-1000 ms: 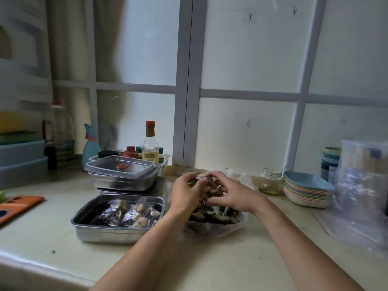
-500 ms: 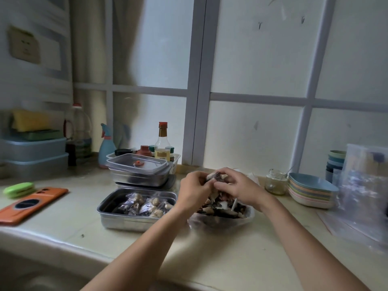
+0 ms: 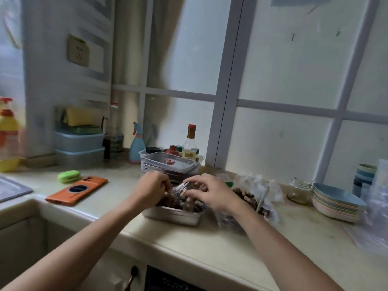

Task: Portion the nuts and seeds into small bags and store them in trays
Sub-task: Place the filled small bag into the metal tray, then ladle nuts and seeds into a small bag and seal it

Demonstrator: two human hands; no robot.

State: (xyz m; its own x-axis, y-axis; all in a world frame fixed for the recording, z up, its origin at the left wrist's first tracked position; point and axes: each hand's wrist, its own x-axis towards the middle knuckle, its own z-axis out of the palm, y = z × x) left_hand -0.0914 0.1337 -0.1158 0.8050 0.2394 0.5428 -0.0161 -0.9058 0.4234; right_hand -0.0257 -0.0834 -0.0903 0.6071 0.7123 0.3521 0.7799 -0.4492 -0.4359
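Head view: over the steel tray (image 3: 174,215), the left hand (image 3: 152,189) and right hand (image 3: 207,193) both curl their fingers round a small bag of nuts (image 3: 184,191), perhaps touching the filled bags (image 3: 168,201) below, though blur hides that. Storing looks underway; next, the bag needs setting down and releasing.

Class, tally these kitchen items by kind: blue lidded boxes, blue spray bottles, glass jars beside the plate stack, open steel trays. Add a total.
Blue lidded boxes: 2
Blue spray bottles: 1
Glass jars beside the plate stack: 1
Open steel trays: 1
Total: 5
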